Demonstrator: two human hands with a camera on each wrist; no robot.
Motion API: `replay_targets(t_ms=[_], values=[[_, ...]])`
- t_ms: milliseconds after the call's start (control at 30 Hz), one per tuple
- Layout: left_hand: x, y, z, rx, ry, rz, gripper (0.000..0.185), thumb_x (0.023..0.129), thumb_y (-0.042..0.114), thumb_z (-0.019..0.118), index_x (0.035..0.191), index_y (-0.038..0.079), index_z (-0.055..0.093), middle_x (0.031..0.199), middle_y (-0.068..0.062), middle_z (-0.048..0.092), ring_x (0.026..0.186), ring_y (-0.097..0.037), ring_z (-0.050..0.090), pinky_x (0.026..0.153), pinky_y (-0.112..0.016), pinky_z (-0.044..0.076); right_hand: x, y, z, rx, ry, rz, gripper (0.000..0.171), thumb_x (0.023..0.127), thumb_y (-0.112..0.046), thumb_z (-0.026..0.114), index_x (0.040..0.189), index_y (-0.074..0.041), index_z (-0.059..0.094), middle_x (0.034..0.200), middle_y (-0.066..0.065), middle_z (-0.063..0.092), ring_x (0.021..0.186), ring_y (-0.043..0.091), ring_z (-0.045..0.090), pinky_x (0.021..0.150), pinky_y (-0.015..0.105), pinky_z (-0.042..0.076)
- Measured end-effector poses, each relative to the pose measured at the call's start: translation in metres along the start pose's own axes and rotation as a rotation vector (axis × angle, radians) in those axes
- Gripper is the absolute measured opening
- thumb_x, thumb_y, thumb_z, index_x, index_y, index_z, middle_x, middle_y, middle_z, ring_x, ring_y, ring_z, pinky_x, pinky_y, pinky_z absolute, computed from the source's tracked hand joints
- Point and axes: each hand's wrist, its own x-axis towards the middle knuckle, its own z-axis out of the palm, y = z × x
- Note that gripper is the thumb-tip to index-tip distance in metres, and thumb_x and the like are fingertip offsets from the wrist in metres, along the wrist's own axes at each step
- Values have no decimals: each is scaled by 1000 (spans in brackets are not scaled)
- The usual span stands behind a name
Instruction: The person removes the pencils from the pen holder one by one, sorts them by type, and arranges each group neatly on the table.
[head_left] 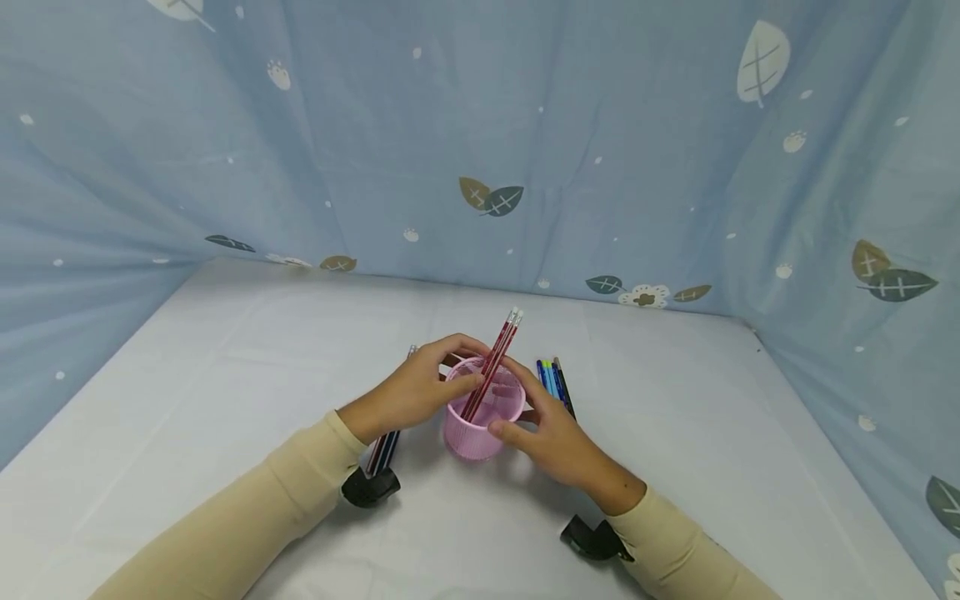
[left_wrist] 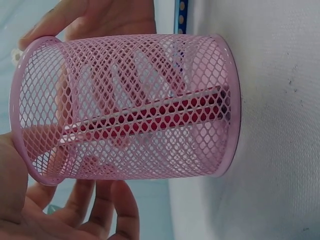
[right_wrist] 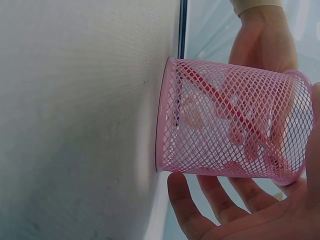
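A pink mesh pen cup point(head_left: 471, 442) stands upright on the white table, both hands around its upper part. Two red pencils point(head_left: 497, 354) lean inside it, silver ends up and sticking out above the rim; their lower ends show through the mesh point(left_wrist: 165, 112). My left hand point(head_left: 420, 387) grips the cup from the left, thumb over the rim beside the pencils and fingers curled behind. From the right, my right hand point(head_left: 555, 437) holds it, thumb at the near rim point(right_wrist: 295, 177) and fingers around the far side.
Dark striped pencils point(head_left: 384, 454) lie left of the cup, partly hidden under my left wrist. Several blue and black pencils point(head_left: 555, 385) lie to the right, behind my right hand. A blue leaf-print curtain point(head_left: 420, 125) hangs along the table's back and sides.
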Motion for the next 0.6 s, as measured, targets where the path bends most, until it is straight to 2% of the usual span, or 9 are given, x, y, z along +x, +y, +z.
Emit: replay_targets(t_ms=[300, 433, 600], values=[[-1, -2, -1, 19, -28, -11, 26, 98, 26, 65, 123, 24, 64, 129, 3, 64, 116, -22, 57, 92, -43, 53, -1, 0, 1, -13, -12, 14, 79, 95, -28, 69, 159, -23, 23, 159, 13, 36, 136, 36, 49, 102, 53, 52], [-1, -1, -2, 34, -38, 10, 24, 98, 26, 64, 122, 24, 66, 132, 2, 62, 119, -24, 56, 97, -48, 52, -1, -1, 1, -24, -12, 8, 80, 95, -28, 68, 160, -23, 22, 160, 12, 35, 137, 35, 48, 102, 53, 52], [-2, 2, -4, 53, -55, -4, 25, 97, 26, 65, 122, 24, 67, 132, 1, 62, 121, -25, 55, 99, -50, 51, -1, -1, 0, -22, -19, 0, 80, 95, -31, 68, 159, -22, 22, 158, 13, 38, 135, 34, 50, 102, 53, 52]])
